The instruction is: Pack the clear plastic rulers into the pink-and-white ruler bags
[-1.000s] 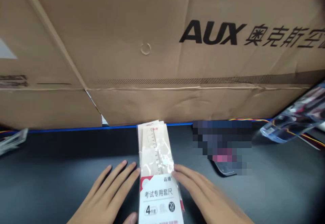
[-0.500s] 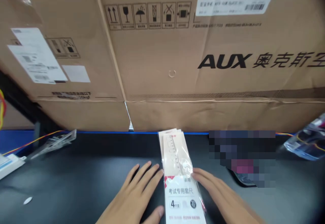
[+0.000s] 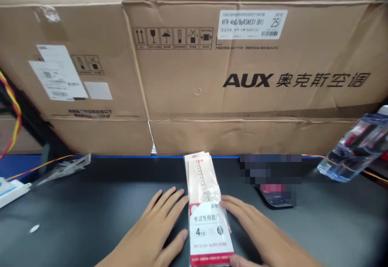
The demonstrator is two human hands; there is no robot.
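A ruler set in a clear plastic packet lies upright in view on the dark table, with a white and red printed card and a ruler showing in its upper half. At least one more packet shows beneath it, slightly out of line. To its left my left hand lies with fingers spread, the fingertips at the packet's edge. On the other side my right hand has its fingers stretched out against the right edge. Its thumb touches the bottom right corner. Neither hand is closed round the packet.
A large cardboard box stands along the table's back edge. Toward the right are a partly blurred-out dark object and a clear bottle. At left lie clear plastic packaging, a white device and a small white oval.
The camera view has shifted, showing more of the box and bottle. The packet's red bottom strip is now visible, and my right thumb has appeared at its lower corner. My left hand stays spread beside it.
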